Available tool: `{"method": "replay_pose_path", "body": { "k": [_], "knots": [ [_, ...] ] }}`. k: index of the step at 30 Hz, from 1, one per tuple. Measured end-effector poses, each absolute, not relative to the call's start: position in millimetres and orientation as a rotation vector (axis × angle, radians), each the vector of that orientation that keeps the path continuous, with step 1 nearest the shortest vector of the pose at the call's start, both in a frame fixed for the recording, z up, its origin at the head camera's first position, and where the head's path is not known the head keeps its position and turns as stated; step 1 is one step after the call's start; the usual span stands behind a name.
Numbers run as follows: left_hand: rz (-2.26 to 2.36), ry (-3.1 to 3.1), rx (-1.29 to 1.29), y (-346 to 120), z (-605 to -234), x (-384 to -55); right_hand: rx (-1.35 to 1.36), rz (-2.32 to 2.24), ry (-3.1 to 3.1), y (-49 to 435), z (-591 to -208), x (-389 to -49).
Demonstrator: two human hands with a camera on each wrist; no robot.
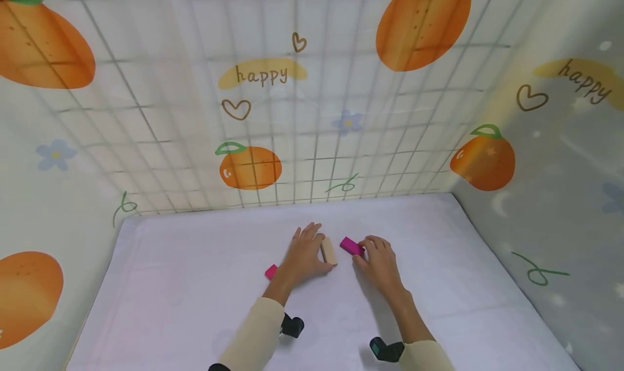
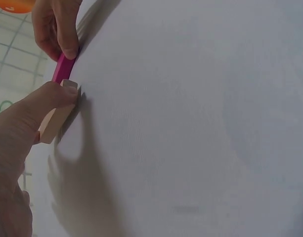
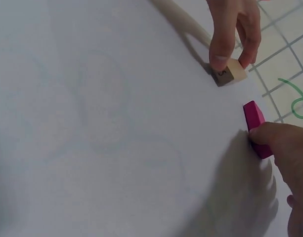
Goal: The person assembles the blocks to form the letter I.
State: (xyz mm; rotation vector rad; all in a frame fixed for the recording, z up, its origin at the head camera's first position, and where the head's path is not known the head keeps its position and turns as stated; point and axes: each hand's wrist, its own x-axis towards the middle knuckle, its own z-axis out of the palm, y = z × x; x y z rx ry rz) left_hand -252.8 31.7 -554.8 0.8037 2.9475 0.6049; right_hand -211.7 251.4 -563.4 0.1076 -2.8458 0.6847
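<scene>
Between its thumb and fingers my left hand (image 1: 303,257) holds a pale wooden block (image 1: 329,251) by its two ends. The right wrist view shows a dark mark like a 5 on the near end of this wooden block (image 3: 237,70). To the right, my right hand (image 1: 382,264) pinches a magenta block (image 1: 350,246) between thumb and fingers. This block lies at a slant, a small gap from the wooden one in the head view. A second magenta block (image 1: 271,272) is on the cloth beside my left wrist, partly hidden by it.
A white cloth (image 1: 185,284) covers the table. Behind it hangs a sheer curtain (image 1: 185,143) printed with oranges, over a wire grid. More printed fabric (image 1: 575,208) stands on the right side. Black wrist cameras (image 1: 387,350) sit under both forearms.
</scene>
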Motion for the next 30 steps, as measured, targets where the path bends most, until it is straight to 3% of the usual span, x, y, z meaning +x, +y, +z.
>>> {"method": "replay_pose_path", "body": {
  "k": [30],
  "knots": [
    [0.607,2.984,0.855,-24,-559,-225,0.202,0.777,-2.753,237,-559,-186]
  ]
}}
